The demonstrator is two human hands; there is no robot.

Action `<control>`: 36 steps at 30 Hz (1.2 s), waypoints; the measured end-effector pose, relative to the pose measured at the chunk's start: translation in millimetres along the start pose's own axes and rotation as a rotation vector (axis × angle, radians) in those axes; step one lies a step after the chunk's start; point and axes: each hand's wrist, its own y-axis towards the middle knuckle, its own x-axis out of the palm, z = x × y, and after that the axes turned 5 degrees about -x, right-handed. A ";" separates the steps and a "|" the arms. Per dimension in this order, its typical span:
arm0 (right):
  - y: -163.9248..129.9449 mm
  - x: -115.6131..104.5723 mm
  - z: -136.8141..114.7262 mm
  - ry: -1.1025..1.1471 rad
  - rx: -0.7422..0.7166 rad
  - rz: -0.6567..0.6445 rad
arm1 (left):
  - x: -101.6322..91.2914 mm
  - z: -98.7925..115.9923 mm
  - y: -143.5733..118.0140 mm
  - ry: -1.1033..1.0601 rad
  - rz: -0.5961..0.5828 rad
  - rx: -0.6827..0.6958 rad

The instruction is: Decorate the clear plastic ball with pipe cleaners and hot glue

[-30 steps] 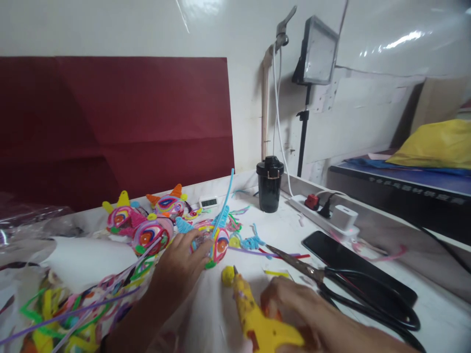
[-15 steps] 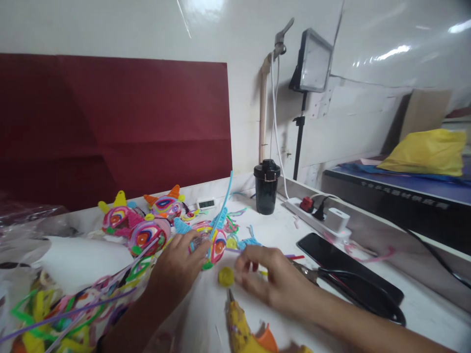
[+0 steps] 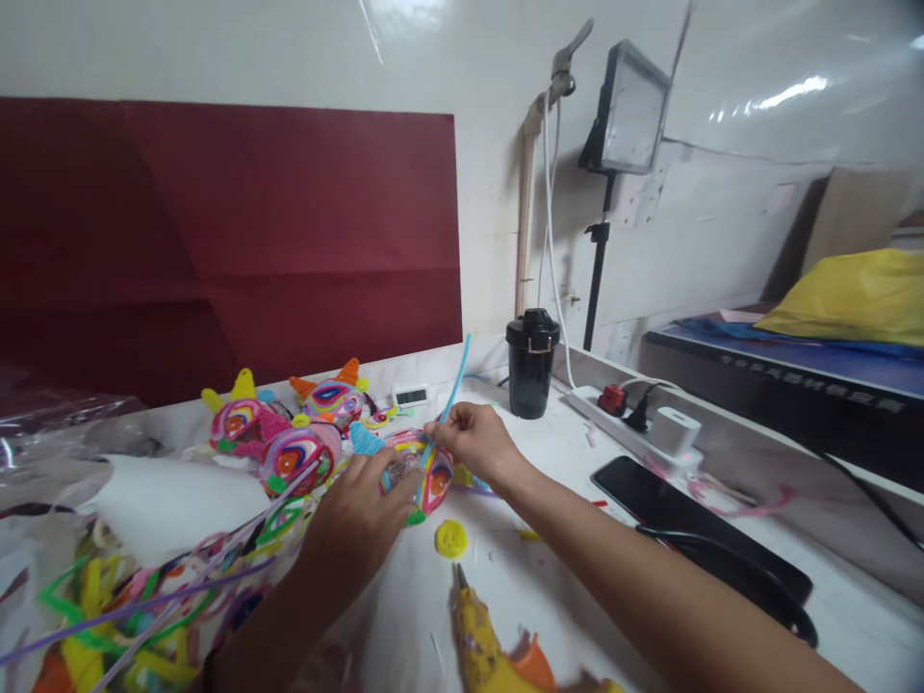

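My left hand is closed on a round, many-coloured pipe-cleaner craft with an orange eye, a green spot and a light blue ear. At the craft's upper right, my right hand pinches a light blue pipe cleaner, whose free end sticks up past the fingers. The fingers hide the point where it meets the craft. A yellow coiled disc lies on the table just in front. Below the disc points the nozzle of a yellow glue gun.
Similar finished-looking crafts stand at the left, behind a heap of loose pipe cleaners. A black cup, a power strip, a phone and black-handled scissors or pliers lie to the right.
My right hand has moved up and away from beside the yellow disc to the light blue pipe cleaner and now pinches it. My left hand stays on the craft.
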 end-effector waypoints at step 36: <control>-1.9 3.1 5.3 -0.374 -0.278 -0.027 | 0.3 0.5 -0.7 0.053 -0.004 0.013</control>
